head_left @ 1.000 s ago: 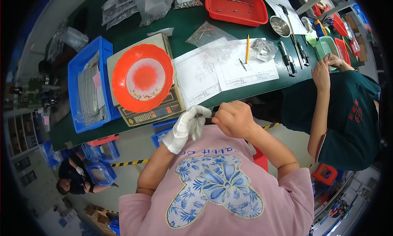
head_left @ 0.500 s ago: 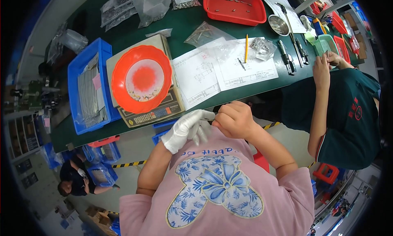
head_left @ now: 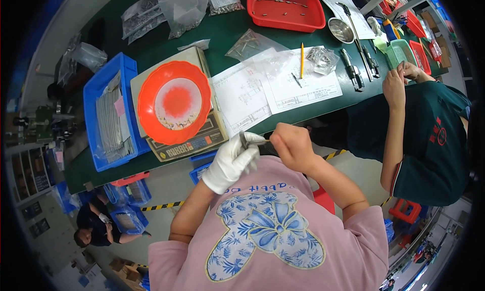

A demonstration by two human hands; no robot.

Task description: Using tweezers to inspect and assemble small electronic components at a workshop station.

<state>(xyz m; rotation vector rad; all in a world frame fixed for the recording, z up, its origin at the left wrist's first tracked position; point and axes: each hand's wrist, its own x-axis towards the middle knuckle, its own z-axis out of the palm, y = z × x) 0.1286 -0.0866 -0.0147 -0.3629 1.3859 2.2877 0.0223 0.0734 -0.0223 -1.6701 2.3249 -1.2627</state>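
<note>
My left hand [head_left: 226,164], in a white glove, pinches a small dark metal piece [head_left: 244,141] between thumb and fingers, just beyond the table's near edge. From it a thin metal rod [head_left: 260,141] runs toward my right hand [head_left: 293,147]. That hand is bare, its fingers curled tight round the rod's other end, and they hide most of that end. The exact kind of part is too small to tell. Left of my hands an orange scalloped bowl [head_left: 174,101] with small bits in it rests on a weighing scale [head_left: 194,145].
Printed drawings [head_left: 242,101] lie under a yellow pencil [head_left: 302,61] and bagged metal parts [head_left: 322,59]. A blue bin [head_left: 132,71] stands left, a red tray [head_left: 286,23] at the back. Calipers [head_left: 352,68] lie at right, near a co-worker's hands [head_left: 399,81].
My gloved hand has turned and its fingers have risen, so the small metal piece now shows. The rod has come into sight as my hands moved slightly apart.
</note>
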